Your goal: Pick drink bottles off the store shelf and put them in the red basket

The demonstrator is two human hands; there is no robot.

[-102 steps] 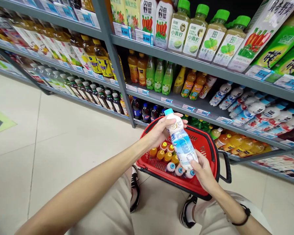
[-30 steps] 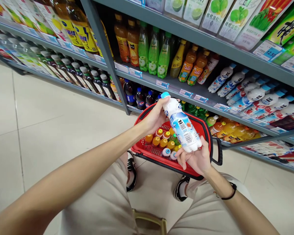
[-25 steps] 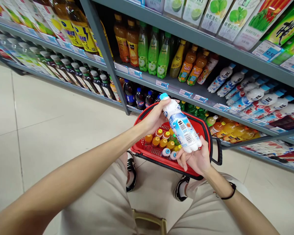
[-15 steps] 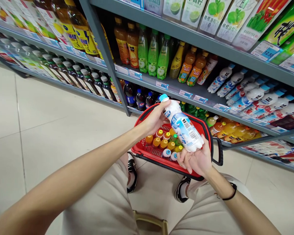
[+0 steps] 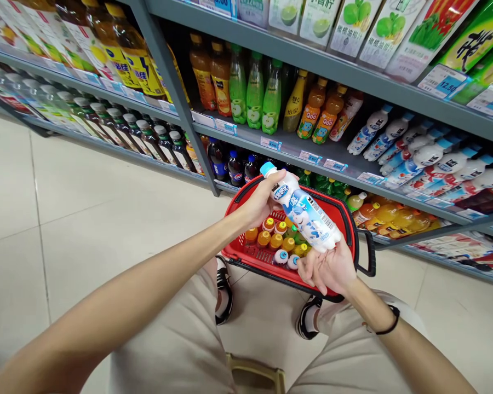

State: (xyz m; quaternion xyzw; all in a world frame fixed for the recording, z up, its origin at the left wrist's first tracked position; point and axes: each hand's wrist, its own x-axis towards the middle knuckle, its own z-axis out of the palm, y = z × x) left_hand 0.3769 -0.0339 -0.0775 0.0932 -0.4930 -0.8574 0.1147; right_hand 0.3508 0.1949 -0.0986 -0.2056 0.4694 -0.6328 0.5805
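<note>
Between my two hands a white and blue milk-drink bottle (image 5: 306,213) with a light blue cap lies tilted, its cap toward the upper left. My left hand (image 5: 267,194) grips it round the neck, thumb on top. At the bottle's base, my right hand (image 5: 331,268) supports it with the palm up and fingers curled. Below is a red shopping basket (image 5: 240,253) with a black rim, partly hidden by my hands. Several small bottles stand inside, with orange, yellow and green tops, and two white bottles (image 5: 281,256) with pale blue marks on their caps.
Grey shelving (image 5: 312,54) full of drinks runs across the front. Green apple bottles (image 5: 254,93) stand on its middle shelf, and similar white bottles (image 5: 427,153) lie tilted at right. The basket's black handle (image 5: 370,253) sticks out right. My knees flank a tan stool (image 5: 257,364).
The bottle has turned about its long axis: the barcode has shifted to the right side and the cow picture faces me more. Both hands stay on it.
</note>
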